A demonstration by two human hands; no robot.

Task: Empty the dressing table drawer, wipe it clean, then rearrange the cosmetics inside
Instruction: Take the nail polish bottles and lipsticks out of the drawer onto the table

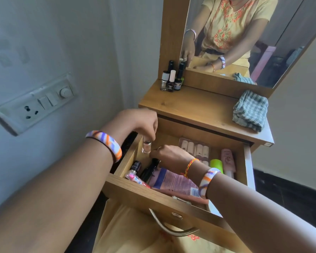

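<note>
Over the open drawer [171, 203] we work with both hands. Our left hand [144, 123] hangs above the drawer's far left corner, fingers curled down and pinching the cap of a small clear bottle [146, 147], which is held upright over the drawer's left wall. Our right hand [170, 157] reaches low into the drawer, fingers curled around a dark item [154, 160]; what that item is, we cannot tell.

Inside, a dark bottle [136, 166] stands against the left wall, with a pink tube [135, 178] lying near the front corner. A purple sachet [175, 179] lies flat along the front. Toward the back sits a row of pale tubes in a pack [194, 147]. By the right wall a green cap [216, 164] rests just beside a pink bottle [228, 161] lying on its side.

On the tabletop [190, 106], a cluster of nail polish bottles [171, 79] stands at the left by the mirror [244, 33], and a folded checked cloth [250, 110] lies at the right edge. A switchboard [35, 105] is fixed on the wall to the left.
</note>
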